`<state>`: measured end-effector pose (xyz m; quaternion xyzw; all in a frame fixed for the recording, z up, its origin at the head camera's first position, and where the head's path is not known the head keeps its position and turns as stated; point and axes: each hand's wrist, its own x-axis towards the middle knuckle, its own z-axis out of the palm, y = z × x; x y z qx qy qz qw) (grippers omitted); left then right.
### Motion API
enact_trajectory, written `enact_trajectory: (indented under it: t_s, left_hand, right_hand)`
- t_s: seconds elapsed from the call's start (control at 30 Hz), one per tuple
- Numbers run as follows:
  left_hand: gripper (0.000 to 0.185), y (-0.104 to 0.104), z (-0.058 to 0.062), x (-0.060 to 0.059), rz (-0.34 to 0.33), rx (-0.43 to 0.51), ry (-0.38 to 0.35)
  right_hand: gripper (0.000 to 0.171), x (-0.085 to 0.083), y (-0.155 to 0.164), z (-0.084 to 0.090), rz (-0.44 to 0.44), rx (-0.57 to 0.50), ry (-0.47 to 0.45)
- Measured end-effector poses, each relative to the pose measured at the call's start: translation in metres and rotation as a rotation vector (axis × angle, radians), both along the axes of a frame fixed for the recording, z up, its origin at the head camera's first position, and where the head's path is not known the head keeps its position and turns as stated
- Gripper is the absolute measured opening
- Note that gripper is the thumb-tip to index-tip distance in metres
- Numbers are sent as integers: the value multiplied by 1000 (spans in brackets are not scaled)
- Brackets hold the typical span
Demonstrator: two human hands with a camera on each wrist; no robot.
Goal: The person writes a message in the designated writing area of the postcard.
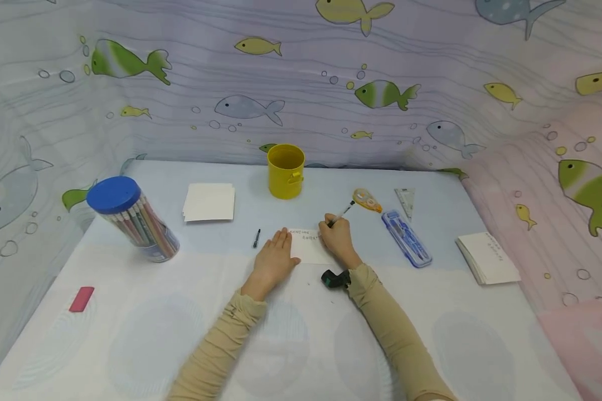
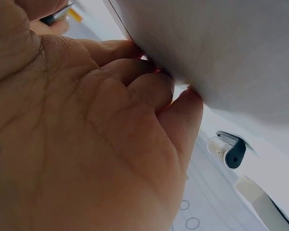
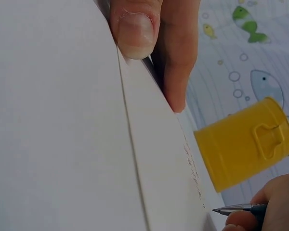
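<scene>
My left hand (image 1: 273, 260) rests on the left side of a white card (image 1: 308, 252), its fingers extended and the thumb near the lower edge. Handwriting runs along the card's upper part. In my right hand (image 1: 339, 238) I grip a pen (image 1: 346, 211), its lower end hidden by the hand in the head view. The right wrist view shows the pen's tip (image 3: 216, 210) close to the end of the written lines. Just left of my left hand lies a small pen cap (image 1: 256, 238), dark-clipped and clear-bodied in the left wrist view.
A yellow bucket (image 1: 286, 175) stands behind the card. To the left are a stack of blank cards (image 1: 209, 202), a blue-lidded pencil jar (image 1: 135, 220) and a red eraser (image 1: 82, 299). On the right lie correction tape (image 1: 366, 199), a blue case (image 1: 406, 238), a set square (image 1: 406, 201) and written cards (image 1: 489, 258).
</scene>
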<state>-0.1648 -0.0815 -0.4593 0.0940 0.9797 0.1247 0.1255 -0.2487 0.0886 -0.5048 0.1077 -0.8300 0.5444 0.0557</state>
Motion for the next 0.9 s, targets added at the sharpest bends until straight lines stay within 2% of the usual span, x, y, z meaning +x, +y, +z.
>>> enact_trajectory:
  t_s: [0.07,0.4,0.9]
  left_hand:
    - [73,0,0,1,-3,-1,-7]
    - [73,0,0,0,0,5,-15]
    - [74,0,-4,-2,-2,10,-3]
  right_hand:
    - [40,0,1,-1,-2,-16,0]
    - [40,-3,-2,-3,-57,74,9]
    - [41,-1,0,3,-4,71,-21]
